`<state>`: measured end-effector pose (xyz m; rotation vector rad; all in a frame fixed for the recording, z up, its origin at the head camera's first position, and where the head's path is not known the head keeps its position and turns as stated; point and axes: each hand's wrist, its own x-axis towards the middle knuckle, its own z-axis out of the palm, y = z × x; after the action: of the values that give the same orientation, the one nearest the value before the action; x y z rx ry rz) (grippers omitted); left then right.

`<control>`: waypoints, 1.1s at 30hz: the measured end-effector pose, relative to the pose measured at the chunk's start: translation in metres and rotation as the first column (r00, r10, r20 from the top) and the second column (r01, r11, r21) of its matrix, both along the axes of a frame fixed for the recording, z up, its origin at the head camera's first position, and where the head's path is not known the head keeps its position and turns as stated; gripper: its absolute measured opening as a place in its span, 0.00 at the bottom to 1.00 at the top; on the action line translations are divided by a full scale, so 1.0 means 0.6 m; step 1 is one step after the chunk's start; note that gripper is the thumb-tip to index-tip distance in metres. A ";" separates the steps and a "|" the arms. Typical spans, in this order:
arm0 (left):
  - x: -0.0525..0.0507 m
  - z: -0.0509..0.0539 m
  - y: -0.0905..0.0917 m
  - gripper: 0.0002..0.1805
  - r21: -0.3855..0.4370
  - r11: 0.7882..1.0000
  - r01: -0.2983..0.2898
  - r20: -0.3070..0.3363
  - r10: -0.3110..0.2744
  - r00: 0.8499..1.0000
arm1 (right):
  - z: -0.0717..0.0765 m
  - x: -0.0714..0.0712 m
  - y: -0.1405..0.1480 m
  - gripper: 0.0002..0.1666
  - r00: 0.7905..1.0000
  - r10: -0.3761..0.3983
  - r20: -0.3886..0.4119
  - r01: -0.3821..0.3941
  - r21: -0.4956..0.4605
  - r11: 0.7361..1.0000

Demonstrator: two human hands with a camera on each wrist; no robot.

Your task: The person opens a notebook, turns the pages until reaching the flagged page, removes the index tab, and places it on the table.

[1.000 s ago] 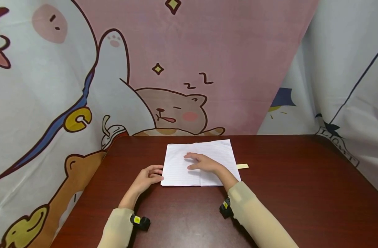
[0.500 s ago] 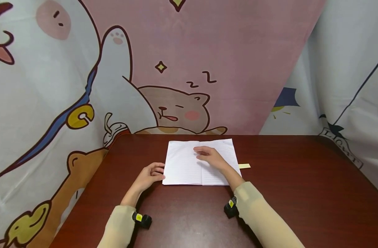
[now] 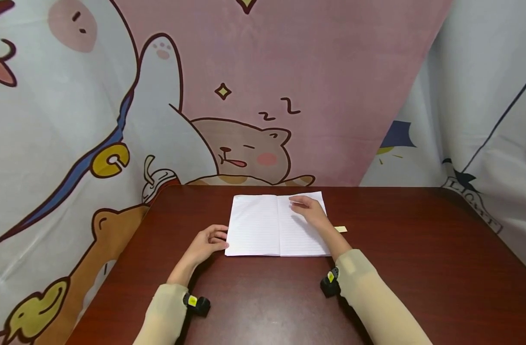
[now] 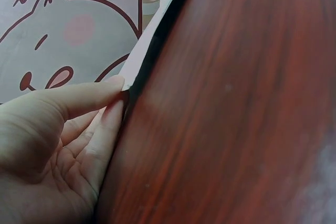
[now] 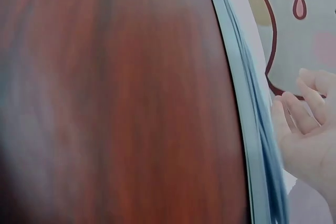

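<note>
An open notebook point(image 3: 254, 225) with white lined pages lies on the table. At its left edge my left hand point(image 3: 206, 245) holds the border; in the left wrist view the thumb point(image 4: 100, 94) and a finger pinch the edge. My right hand point(image 3: 310, 211) is over the right page, its fingers loosely bent and pointing left, with nothing held. The right wrist view shows the right hand point(image 5: 310, 124) beside the layered page edges point(image 5: 252, 114). Whether its fingertips touch the paper, I cannot tell.
A pale yellow strip point(image 3: 341, 229) sticks out past the notebook's right side, partly behind the right forearm. The dark red-brown table point(image 3: 418, 268) extends on both sides. A cartoon-printed cloth point(image 3: 323, 86) hangs behind its far edge.
My right hand has moved right across the notebook, from the left page to the right page. The left hand stays at the left edge. The head view has shifted slightly.
</note>
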<state>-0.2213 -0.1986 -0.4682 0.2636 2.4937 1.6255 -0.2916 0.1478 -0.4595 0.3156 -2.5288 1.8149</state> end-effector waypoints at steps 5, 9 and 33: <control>0.002 -0.001 0.001 0.26 0.005 1.000 -0.008 0.004 0.008 1.000 | -0.002 -0.005 0.022 0.22 0.999 -0.047 -0.019 0.047 0.003 0.999; 0.002 -0.003 0.002 0.26 -0.008 1.000 -0.027 0.008 0.027 1.000 | -0.003 -0.003 0.040 0.21 0.995 -0.099 -0.003 0.099 0.036 0.994; 0.035 0.065 0.020 0.24 -0.012 1.000 -0.012 0.010 0.012 1.000 | -0.016 -0.013 0.124 0.31 0.994 -0.106 0.032 0.096 0.229 0.969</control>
<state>-0.2005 -0.1863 -0.4292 0.2388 2.5015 1.6118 -0.2996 0.2223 -0.4689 0.1462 -2.7323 1.5167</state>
